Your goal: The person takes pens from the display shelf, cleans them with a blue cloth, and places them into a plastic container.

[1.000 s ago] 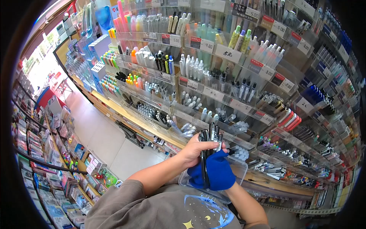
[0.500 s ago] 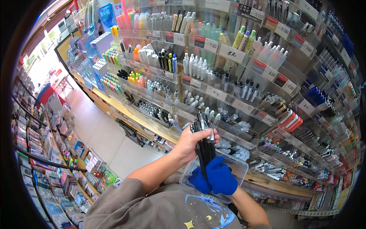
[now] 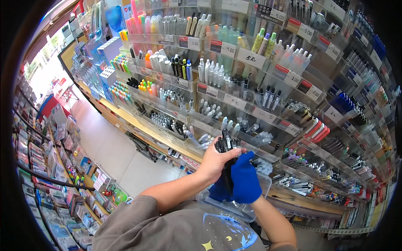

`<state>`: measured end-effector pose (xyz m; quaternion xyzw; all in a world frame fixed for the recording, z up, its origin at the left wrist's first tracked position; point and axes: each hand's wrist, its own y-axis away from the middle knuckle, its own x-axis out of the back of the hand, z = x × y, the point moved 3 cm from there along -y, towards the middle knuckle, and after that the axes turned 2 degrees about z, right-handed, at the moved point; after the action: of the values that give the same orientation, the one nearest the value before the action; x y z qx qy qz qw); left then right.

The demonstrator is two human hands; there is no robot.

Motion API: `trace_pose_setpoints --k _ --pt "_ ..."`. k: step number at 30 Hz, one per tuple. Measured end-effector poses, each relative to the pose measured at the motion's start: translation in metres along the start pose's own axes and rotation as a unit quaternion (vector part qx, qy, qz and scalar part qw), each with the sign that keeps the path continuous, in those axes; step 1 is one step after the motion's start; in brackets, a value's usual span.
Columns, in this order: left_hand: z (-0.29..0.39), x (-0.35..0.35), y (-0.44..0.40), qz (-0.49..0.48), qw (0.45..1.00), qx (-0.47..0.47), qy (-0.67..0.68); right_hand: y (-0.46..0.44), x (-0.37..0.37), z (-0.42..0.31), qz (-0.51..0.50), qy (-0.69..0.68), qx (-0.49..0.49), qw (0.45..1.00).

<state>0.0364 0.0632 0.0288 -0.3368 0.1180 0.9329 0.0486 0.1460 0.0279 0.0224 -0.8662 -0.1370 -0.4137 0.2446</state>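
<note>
evidently, bundle-handling is in hand: the left hand has fingers clamped round black pens above the clear tray. i can't tell how the right hand's fingers sit under blue fabric; shifting calls for even pressure.

Brown-grey T-shirt with short, loose sleeves, blue outlined print curving across the front, pale yellow four-pointed star, small yellow crescent moon, plain blue glove ending at the wrist on the right hand, ungloved left hand.
</note>
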Motion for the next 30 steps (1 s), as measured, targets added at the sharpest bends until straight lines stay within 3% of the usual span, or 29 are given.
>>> trace_pose_setpoints --k 1,2,5,8,10,12,14,17,23,26,30 --pt "-0.002 -0.001 0.001 0.0 1.0 -0.013 -0.007 0.0 -0.009 0.006 0.02 0.031 0.011 0.999" --pt "-0.005 -0.002 0.003 0.001 1.0 -0.026 -0.014 0.001 -0.018 0.016 -0.01 -0.076 -0.054 0.996" --pt "-0.008 0.007 0.001 -0.013 0.999 -0.017 -0.044 -0.009 -0.004 -0.001 -0.149 -0.016 -0.108 0.983" --pt "-0.007 0.01 0.001 -0.054 0.998 0.016 -0.011 -0.007 -0.003 -0.009 -0.012 -0.034 -0.012 0.999" --pt "0.0 0.007 0.001 -0.096 0.994 0.049 0.014 -0.003 -0.018 0.006 -0.107 -0.14 -0.079 0.981" --pt "-0.002 0.009 0.0 -0.111 0.991 0.075 0.03 0.001 -0.021 0.01 -0.142 -0.171 -0.075 0.972" --pt "-0.005 0.01 -0.002 -0.111 0.989 0.092 0.043 0.002 -0.018 0.007 -0.114 -0.127 -0.004 0.985" --pt "-0.007 0.012 -0.003 -0.084 0.989 0.105 0.063 -0.001 -0.013 0.003 -0.155 0.004 0.04 0.987" --pt "0.004 0.013 -0.003 -0.068 0.989 0.108 0.074 0.015 -0.017 -0.002 -0.23 0.024 -0.047 0.972" --pt "0.013 0.016 -0.006 -0.053 0.993 0.068 0.078 0.014 -0.003 -0.02 -0.139 0.004 0.017 0.99" --pt "0.026 0.015 -0.006 -0.041 0.997 0.034 0.057 0.032 -0.017 -0.004 -0.113 -0.038 0.001 0.993"
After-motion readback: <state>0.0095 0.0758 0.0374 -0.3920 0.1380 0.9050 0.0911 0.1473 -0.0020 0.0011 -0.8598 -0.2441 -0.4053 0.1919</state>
